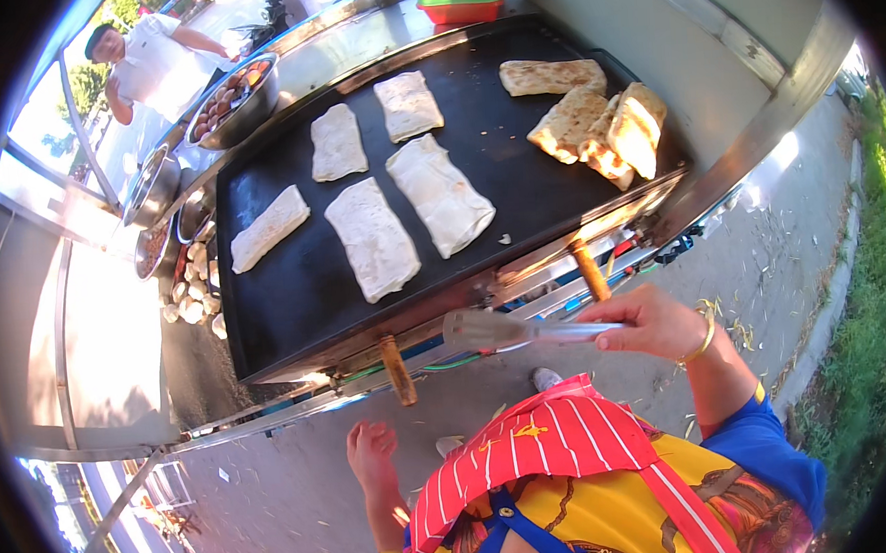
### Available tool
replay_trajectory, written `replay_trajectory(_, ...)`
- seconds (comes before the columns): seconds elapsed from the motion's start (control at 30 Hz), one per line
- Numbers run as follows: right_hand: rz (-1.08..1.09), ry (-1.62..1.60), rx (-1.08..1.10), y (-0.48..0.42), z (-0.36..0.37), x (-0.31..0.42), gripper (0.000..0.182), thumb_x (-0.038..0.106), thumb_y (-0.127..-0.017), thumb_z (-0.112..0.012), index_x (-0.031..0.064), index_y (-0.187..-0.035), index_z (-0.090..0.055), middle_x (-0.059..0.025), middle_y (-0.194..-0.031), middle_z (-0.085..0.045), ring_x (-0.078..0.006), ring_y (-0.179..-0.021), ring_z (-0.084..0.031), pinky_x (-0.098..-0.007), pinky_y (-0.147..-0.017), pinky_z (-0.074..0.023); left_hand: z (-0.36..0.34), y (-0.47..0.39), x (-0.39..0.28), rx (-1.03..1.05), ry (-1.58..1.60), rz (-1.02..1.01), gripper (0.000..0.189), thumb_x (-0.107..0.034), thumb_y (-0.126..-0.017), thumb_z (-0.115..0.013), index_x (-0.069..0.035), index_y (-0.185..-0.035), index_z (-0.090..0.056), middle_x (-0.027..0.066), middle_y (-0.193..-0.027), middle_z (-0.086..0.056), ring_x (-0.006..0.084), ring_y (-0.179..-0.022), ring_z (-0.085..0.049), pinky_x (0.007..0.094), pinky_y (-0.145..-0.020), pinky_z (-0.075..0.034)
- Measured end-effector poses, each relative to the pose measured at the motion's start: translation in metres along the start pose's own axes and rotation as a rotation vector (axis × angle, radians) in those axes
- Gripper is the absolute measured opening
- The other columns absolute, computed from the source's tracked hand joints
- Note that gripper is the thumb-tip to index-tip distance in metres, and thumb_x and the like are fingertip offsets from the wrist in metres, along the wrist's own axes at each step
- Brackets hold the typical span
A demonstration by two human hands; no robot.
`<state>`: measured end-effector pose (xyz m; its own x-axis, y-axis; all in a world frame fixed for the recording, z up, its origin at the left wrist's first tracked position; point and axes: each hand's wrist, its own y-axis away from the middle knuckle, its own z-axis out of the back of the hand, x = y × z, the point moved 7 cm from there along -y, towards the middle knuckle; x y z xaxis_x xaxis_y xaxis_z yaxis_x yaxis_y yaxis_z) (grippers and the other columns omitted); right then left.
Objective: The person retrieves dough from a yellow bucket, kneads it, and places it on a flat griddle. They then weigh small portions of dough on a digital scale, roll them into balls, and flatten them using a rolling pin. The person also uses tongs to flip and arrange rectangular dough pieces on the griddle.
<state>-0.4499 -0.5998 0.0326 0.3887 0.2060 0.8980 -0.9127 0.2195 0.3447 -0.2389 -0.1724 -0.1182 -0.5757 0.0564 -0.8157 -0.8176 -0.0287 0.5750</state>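
Observation:
My right hand (644, 322) grips metal tongs (528, 330) by the handle end, in front of the griddle's near edge. Low before my body, my left hand (373, 449) is held with nothing seen in it, its fingers partly curled. On the black flat griddle (474, 155) lie several pale folded flatbreads, among them a large one (439, 194) near the middle and a small narrow one (270, 228) at the left. Browned flatbreads (570, 123) are gathered at the right end, some leaning on one another.
A steel bowl of eggs (232, 103) stands beyond the griddle's left side, with more bowls (154, 188) and dough pieces (192, 293) nearby. Two wooden handles (397, 370) jut from the front. Green and red plastic baskets (462, 1) sit behind. A person in white (165, 62) stands across the stall.

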Motion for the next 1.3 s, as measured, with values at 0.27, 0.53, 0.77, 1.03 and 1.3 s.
replay_trajectory(0.27, -0.151, 0.687, -0.124, -0.04, -0.089, 0.096, 0.042, 0.045, -0.075, -0.072, 0.0044, -0.088, -0.074, -0.0173, -0.077, -0.068, -0.0338, -0.077, -0.067, -0.0406, -0.072, -0.0517, 0.131, -0.064, -0.059, 0.031, 0.011, -0.225, 0.018, -0.019, -0.097, -0.056, -0.005, -0.107, -0.057, 0.0076, -0.084, -0.066, 0.0154, -0.07, -0.063, 0.0281, -0.062, -0.051)
replay_trajectory(0.53, -0.42, 0.997, -0.222, -0.131, -0.199, 0.121, 0.043, 0.043, -0.069, -0.075, 0.0025, -0.082, -0.074, -0.0165, -0.08, -0.07, -0.0342, -0.078, -0.067, -0.0428, -0.073, -0.053, 0.225, -0.137, -0.118, 0.226, -0.024, -0.24, 0.014, -0.016, -0.098, -0.054, -0.005, -0.104, -0.057, 0.0058, -0.083, -0.066, 0.0132, -0.07, -0.062, 0.0249, -0.065, -0.05)
replay_trajectory(0.77, -0.751, 0.927, -0.019, -0.201, -0.237, 0.073, 0.034, 0.029, -0.065, -0.079, 0.0074, -0.092, -0.077, -0.0139, -0.093, -0.073, -0.0291, -0.089, -0.071, -0.0397, -0.081, -0.0545, 0.27, -0.181, -0.177, 0.272, -0.034, -0.315, 0.012, -0.016, -0.099, -0.053, -0.007, -0.103, -0.059, 0.0039, -0.081, -0.066, 0.0114, -0.069, -0.063, 0.0252, -0.064, -0.051)
replay_trajectory(1.03, -0.755, 0.886, -0.265, -0.18, -0.243, 0.07, 0.041, 0.034, -0.068, -0.081, 0.0033, -0.093, -0.072, -0.0185, -0.09, -0.07, -0.0347, -0.085, -0.068, -0.0425, -0.079, -0.0533, 0.214, -0.229, -0.234, 0.414, -0.131, -0.381, 0.012, -0.012, -0.099, -0.053, -0.003, -0.103, -0.06, 0.005, -0.083, -0.066, 0.0107, -0.072, -0.062, 0.0243, -0.067, -0.05)
replay_trajectory(1.3, -0.584, 0.285, -0.949, -0.022, -0.18, 0.168, 0.026, 0.02, -0.072, -0.072, -0.0007, -0.088, -0.072, -0.006, -0.065, -0.062, -0.0126, -0.055, -0.053, -0.0288, -0.051, -0.0396, 0.02, -0.175, -0.388, 0.813, -0.857, -1.446, 0.026, -0.007, -0.09, -0.06, -0.005, -0.115, -0.063, 0.0131, -0.119, -0.063, 0.0323, -0.112, -0.058, 0.0382, -0.095, -0.047)
